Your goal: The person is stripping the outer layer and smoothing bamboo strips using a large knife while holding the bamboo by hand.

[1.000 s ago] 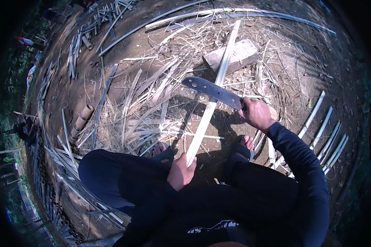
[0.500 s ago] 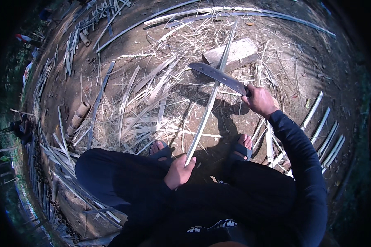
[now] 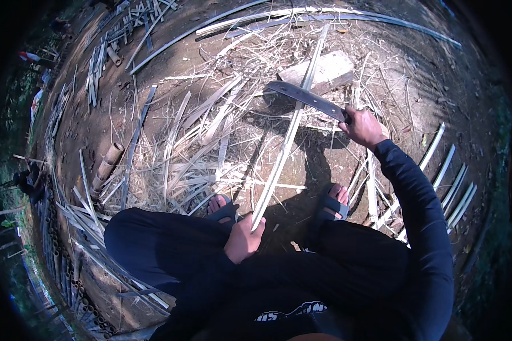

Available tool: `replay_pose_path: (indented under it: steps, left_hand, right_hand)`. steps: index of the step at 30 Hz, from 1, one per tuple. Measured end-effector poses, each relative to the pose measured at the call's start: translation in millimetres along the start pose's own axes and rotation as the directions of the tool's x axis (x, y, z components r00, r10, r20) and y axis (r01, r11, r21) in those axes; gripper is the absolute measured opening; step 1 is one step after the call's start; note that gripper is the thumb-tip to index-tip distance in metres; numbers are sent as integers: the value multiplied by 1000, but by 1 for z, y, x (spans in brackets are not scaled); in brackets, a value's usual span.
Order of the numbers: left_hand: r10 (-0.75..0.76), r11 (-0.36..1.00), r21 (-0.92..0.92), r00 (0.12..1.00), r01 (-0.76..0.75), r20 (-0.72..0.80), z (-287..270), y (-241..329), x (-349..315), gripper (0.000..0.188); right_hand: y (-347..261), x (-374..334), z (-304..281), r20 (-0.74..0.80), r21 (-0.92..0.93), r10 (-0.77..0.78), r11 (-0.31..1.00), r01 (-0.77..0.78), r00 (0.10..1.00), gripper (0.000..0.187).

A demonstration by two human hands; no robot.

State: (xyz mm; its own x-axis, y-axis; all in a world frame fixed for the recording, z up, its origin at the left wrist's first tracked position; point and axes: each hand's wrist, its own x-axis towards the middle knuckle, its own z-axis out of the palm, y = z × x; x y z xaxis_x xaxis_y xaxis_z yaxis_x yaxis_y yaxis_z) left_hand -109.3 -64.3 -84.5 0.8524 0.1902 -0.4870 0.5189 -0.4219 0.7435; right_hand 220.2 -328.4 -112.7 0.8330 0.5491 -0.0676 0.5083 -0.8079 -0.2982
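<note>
My left hand (image 3: 244,240) is closed around the near end of a long, pale bamboo strip (image 3: 281,156), close to my lap. From there the strip slants away and up to the right, its far part crossing over a squared wooden block (image 3: 320,71) on the ground. In my right hand (image 3: 363,127) is the handle of a machete (image 3: 310,103) with a broad dark blade. The blade lies across the strip just on my side of the block, its tip pointing left. Whether its edge bites into the strip I cannot tell.
Shavings and split strips (image 3: 210,122) litter the ground around the block. A bamboo piece (image 3: 107,165) lies at left, with cut bamboo poles (image 3: 79,295) stacked at lower left. More strips (image 3: 455,193) lie at right, and long ones (image 3: 324,12) curve across the far side. My sandalled feet (image 3: 334,200) flank the strip.
The machete and my right hand have shifted slightly to the right and nearer the block's front. The strip's held end has moved a little left. Both grips stay the same.
</note>
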Motion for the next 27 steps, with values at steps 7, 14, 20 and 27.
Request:
replay_pose_path:
  steps: [7, 14, 20, 27]
  left_hand:
    - [-31, 999, -19, 997, 33, 69, 0, -11, 3, 32]
    - [-75, 996, -29, 983, 81, 170, -16, -14, -17, 37]
    - [-98, 982, 157, 995, 100, -22, -57, 22, -43, 32]
    - [27, 784, 610, 974, 120, -225, -53, 40, -58, 33]
  right_hand:
    - [-58, -47, 12, 94, 4, -345, 938, 346, 934, 44]
    - [31, 26, 13, -111, 37, 107, 994, -104, 988, 42]
    - [68, 13, 18, -150, 145, 340, 937, -319, 928, 42]
    - [-27, -60, 31, -6, 242, 48, 969, -45, 999, 37]
